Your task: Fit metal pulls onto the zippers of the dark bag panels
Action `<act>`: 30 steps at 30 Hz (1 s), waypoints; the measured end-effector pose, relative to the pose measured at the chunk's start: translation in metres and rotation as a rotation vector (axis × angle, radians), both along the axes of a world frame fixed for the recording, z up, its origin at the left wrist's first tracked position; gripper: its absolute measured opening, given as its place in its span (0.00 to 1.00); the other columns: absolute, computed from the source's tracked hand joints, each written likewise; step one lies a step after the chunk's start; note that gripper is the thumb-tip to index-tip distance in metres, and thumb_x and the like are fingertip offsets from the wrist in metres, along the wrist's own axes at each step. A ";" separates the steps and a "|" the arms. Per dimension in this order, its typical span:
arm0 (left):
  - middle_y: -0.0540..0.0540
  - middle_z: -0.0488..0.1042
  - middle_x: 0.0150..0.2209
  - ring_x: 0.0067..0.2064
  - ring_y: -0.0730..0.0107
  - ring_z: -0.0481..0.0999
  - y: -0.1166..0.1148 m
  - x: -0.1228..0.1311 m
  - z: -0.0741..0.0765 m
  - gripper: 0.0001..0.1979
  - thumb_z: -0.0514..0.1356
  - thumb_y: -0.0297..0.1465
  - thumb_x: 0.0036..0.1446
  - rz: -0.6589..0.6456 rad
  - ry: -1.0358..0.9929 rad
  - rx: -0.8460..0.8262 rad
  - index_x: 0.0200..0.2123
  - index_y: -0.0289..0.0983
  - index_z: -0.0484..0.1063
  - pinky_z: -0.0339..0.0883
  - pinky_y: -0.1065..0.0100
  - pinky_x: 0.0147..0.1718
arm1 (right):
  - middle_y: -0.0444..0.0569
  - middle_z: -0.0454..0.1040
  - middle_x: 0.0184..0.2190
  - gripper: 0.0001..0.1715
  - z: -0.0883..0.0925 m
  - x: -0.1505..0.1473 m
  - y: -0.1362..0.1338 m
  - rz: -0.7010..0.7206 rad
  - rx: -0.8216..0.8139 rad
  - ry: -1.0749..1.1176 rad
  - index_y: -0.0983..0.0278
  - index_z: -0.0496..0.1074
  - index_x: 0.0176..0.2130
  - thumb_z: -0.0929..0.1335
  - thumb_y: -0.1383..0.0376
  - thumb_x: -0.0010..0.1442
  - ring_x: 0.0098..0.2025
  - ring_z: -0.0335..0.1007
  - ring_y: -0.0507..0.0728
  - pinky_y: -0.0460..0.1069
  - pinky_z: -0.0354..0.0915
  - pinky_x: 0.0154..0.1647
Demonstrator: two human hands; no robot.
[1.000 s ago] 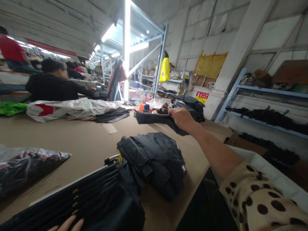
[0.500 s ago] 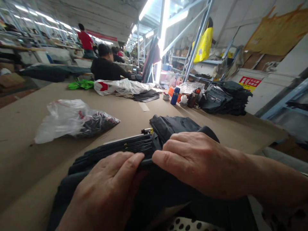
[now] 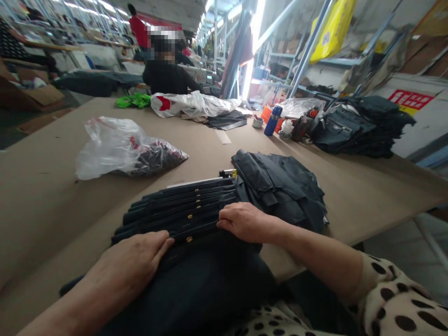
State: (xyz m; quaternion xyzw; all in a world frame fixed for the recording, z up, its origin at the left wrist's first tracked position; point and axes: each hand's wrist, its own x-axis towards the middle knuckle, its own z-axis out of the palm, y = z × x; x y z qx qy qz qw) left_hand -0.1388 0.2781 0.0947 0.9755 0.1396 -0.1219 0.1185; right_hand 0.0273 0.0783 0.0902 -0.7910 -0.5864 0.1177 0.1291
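Waistbands [image 3: 182,205], dark and fanned in a stack, lie at the tabletop's [image 3: 52,205] near edge under both hands: the left hand [image 3: 136,259] flat and closed-fingered, the right hand [image 3: 245,221] bent-fingered on them, pinch unclear. An uneven push could skew the fan into the folded garments [image 3: 283,186] just beyond.

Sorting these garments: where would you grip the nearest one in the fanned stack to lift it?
Its buttoned band, both ends, from the near side: the fanned stack steps away, so it probably lies topmost, between left hand and right hand.
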 end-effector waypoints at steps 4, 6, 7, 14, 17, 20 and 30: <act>0.41 0.76 0.32 0.36 0.56 0.76 0.002 0.019 -0.009 0.22 0.39 0.39 0.60 -0.032 0.034 0.135 0.34 0.37 0.70 0.65 0.58 0.39 | 0.51 0.71 0.33 0.17 -0.005 0.010 0.021 0.022 -0.037 -0.321 0.64 0.72 0.30 0.60 0.59 0.62 0.38 0.65 0.59 0.54 0.57 0.41; 0.40 0.76 0.32 0.37 0.54 0.76 0.001 0.025 -0.016 0.23 0.38 0.40 0.60 -0.043 0.036 0.189 0.34 0.36 0.70 0.65 0.57 0.38 | 0.52 0.71 0.33 0.17 -0.010 0.016 0.027 0.010 -0.083 -0.355 0.64 0.72 0.30 0.60 0.59 0.61 0.39 0.64 0.60 0.55 0.57 0.41; 0.39 0.76 0.33 0.36 0.54 0.76 0.001 0.028 -0.020 0.23 0.38 0.40 0.60 -0.041 0.039 0.202 0.34 0.36 0.70 0.65 0.56 0.37 | 0.52 0.71 0.34 0.17 -0.014 0.019 0.028 0.002 -0.106 -0.353 0.64 0.72 0.30 0.60 0.59 0.61 0.39 0.64 0.60 0.55 0.58 0.41; 0.40 0.77 0.31 0.34 0.52 0.76 0.003 0.034 -0.031 0.24 0.38 0.42 0.60 0.037 0.019 0.201 0.32 0.38 0.70 0.66 0.55 0.34 | 0.54 0.73 0.34 0.18 -0.040 0.035 0.033 -0.002 -0.127 -0.265 0.66 0.73 0.33 0.59 0.60 0.62 0.38 0.68 0.58 0.52 0.62 0.40; 0.38 0.75 0.32 0.34 0.50 0.75 -0.004 0.032 -0.027 0.25 0.37 0.39 0.61 0.006 -0.031 0.344 0.34 0.35 0.72 0.65 0.54 0.34 | 0.54 0.74 0.33 0.19 -0.043 0.036 0.034 -0.011 -0.121 -0.265 0.66 0.74 0.32 0.60 0.59 0.61 0.38 0.69 0.59 0.52 0.64 0.40; 0.35 0.73 0.41 0.42 0.48 0.72 -0.015 0.028 -0.039 0.23 0.40 0.32 0.59 -0.117 -0.180 0.525 0.45 0.34 0.72 0.64 0.50 0.39 | 0.54 0.74 0.33 0.20 -0.046 0.035 0.037 -0.006 -0.142 -0.289 0.67 0.74 0.33 0.59 0.58 0.61 0.37 0.70 0.59 0.52 0.65 0.39; 0.39 0.72 0.51 0.48 0.52 0.71 -0.014 0.017 -0.111 0.22 0.46 0.30 0.57 -0.309 -0.338 0.420 0.51 0.41 0.70 0.67 0.54 0.44 | 0.55 0.68 0.48 0.16 -0.030 0.084 -0.001 -0.173 -0.158 -0.407 0.64 0.67 0.45 0.60 0.69 0.57 0.52 0.62 0.63 0.58 0.62 0.47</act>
